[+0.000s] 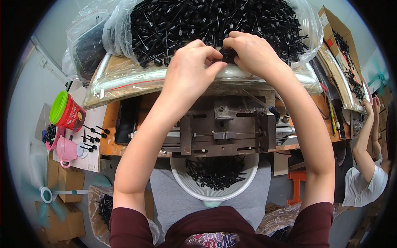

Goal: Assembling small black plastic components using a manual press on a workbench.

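Observation:
Both my hands meet at the front edge of a large clear bag heaped with small black plastic parts. My left hand and my right hand pinch a small black part between their fingertips. Below my forearms a dark metal jig is fixed on the orange bench. Under the bench, on my lap, a white round basket holds more of the black parts.
A red tub with a green lid, a pink cup and loose black parts lie on a board at the left. Cardboard boxes stand below. A second person works at the right beside a carton of parts.

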A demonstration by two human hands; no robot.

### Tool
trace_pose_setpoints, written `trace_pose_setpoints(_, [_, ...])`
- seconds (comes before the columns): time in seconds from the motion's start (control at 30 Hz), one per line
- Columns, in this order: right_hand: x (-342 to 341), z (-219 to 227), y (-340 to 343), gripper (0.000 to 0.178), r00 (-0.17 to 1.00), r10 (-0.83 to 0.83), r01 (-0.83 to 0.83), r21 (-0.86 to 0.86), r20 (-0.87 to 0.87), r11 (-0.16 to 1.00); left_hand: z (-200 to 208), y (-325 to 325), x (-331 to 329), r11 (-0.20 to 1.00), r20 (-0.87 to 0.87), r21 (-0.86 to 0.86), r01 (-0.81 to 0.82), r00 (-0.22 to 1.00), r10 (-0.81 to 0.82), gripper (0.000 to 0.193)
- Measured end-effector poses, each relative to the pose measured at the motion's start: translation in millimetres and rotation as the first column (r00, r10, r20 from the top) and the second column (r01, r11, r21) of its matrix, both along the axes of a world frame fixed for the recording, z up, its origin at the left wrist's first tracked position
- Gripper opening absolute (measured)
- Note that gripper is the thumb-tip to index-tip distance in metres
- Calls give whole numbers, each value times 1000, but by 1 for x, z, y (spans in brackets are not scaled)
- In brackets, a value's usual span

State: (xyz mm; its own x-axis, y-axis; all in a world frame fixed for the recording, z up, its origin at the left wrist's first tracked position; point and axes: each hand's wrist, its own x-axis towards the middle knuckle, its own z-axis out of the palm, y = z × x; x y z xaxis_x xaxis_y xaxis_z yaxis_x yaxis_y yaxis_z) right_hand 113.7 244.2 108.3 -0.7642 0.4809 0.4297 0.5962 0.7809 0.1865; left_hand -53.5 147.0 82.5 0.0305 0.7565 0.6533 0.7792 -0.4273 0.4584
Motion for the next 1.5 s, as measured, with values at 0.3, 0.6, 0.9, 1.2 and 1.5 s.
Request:
trace_pose_setpoints(0.3, [0,0,-10,27,968,189,-189,15,-167,982,2,-102,6,984,115,170,51,991,-72,38])
trace_pose_setpoints(0.6, [20,21,-51,18,913,199,-119,233,-356,965,-70,-161,41,976,81,-66,206,976,-201,35])
trace_pose_setpoints(0.9, [58,5,-70,23,849,309,-110,429,-428,897,-98,-152,56,997,-185,-41,58,981,-65,28])
trace_pose_setpoints(1.2, [84,-21,-90,25,567,157,-117,110,-809,987,-89,-147,55,992,-210,-120,36,976,-61,25])
trace_pose_setpoints(1.5, [79,-52,-143,29,224,-89,-422,-179,-970,889,-86,-149,57,979,40,-166,120,993,-115,23])
